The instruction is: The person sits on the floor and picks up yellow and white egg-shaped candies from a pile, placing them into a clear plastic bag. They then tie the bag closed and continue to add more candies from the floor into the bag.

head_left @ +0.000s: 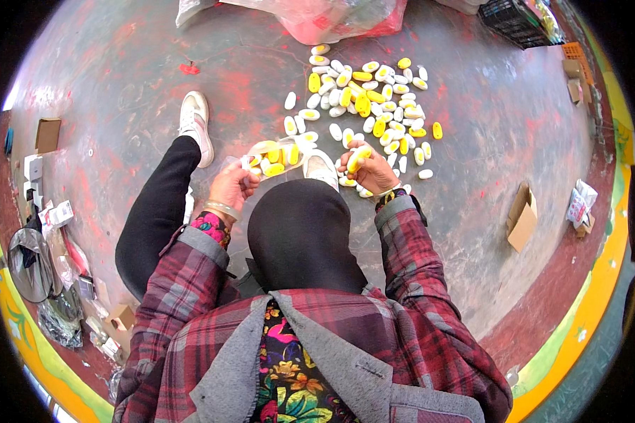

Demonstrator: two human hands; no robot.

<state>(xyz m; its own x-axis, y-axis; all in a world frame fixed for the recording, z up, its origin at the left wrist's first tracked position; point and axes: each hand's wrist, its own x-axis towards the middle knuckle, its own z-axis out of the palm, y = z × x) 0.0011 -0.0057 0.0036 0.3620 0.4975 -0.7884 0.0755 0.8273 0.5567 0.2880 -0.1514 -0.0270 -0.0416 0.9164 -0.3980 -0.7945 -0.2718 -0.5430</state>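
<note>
My left hand (233,186) pinches the edge of a clear plastic bag (300,151). Several yellow and white oval pieces (274,169) lie inside the bag. Between the fingers of my right hand (374,171) is a yellow and white oval piece (358,161), held beside the bag. Beyond my hands, a loose pile of similar oval pieces (363,104) spreads over the floor; some are white with a yellow patch, others mostly yellow. What exactly these pieces are, I cannot tell.
Along the far edge sits a large clear plastic sack (324,17) with pink in it. A black crate (518,25) stands at far right. An open cardboard box (521,217) lies on the right. Boxes and a round mesh item (32,264) line the left wall. My shoe (196,127) rests on the floor.
</note>
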